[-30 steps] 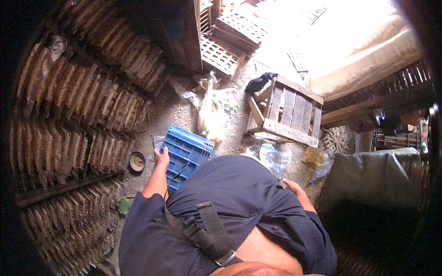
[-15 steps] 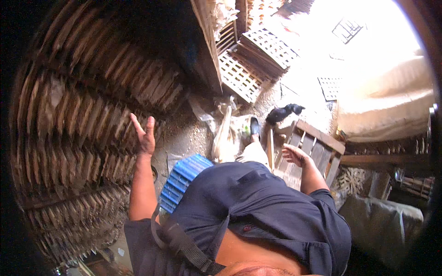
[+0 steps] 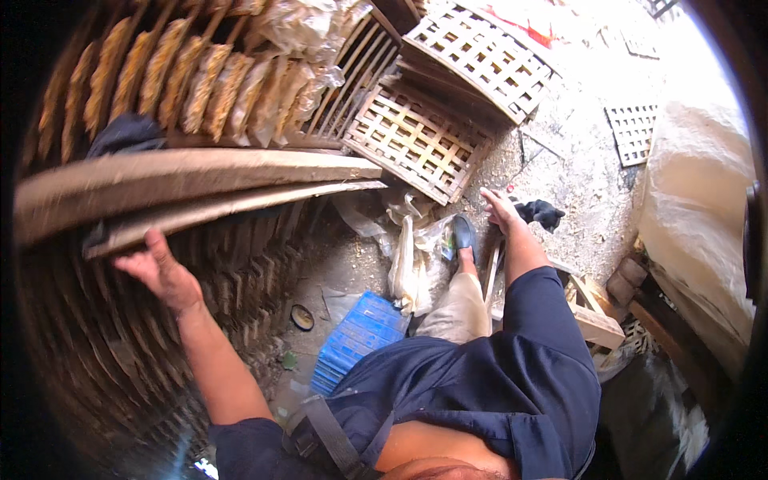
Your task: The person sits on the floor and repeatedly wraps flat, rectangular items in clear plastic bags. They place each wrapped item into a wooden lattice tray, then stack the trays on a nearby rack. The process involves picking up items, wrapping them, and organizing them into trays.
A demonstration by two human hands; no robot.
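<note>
Dirt floor [image 3: 560, 172], gritty and pale in the sun. Blue plastic crate [image 3: 356, 336] lies on it below me. Crumpled clear plastic bags [image 3: 408, 256] just beside my shoe [image 3: 463, 237]. Small round dark lid [image 3: 302, 318] near the crate. Two wooden lattice crates [image 3: 420, 136] rest tilted on the floor. Flat grid panel [image 3: 632, 132] lies farther off.

Ribbed blue plastic crate [image 3: 356, 340], navy short-sleeved shirt [image 3: 512, 376], pale lattice-patterned wooden trays [image 3: 420, 140], black shoe [image 3: 463, 237], golden-tan bundles [image 3: 192, 80] on rack
</note>
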